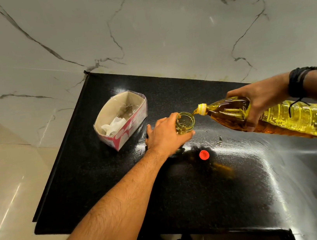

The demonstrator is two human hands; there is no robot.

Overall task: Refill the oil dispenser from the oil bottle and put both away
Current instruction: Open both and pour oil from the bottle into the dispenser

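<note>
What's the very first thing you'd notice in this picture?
The big oil bottle full of yellow oil catches the eye first: the right hand grips it tipped over at the right, its mouth at the open glass dispenser, which the left hand holds steady mid-counter. Next come the small red cap lying on the black counter just in front, and the pink-and-white box to the left.

Veined marble wall (141, 30), glossy black counter (204, 194), beige floor (5, 192)

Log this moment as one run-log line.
step: pouring | right hand: tilts bottle | left hand: holds dispenser | cap: on counter
</note>
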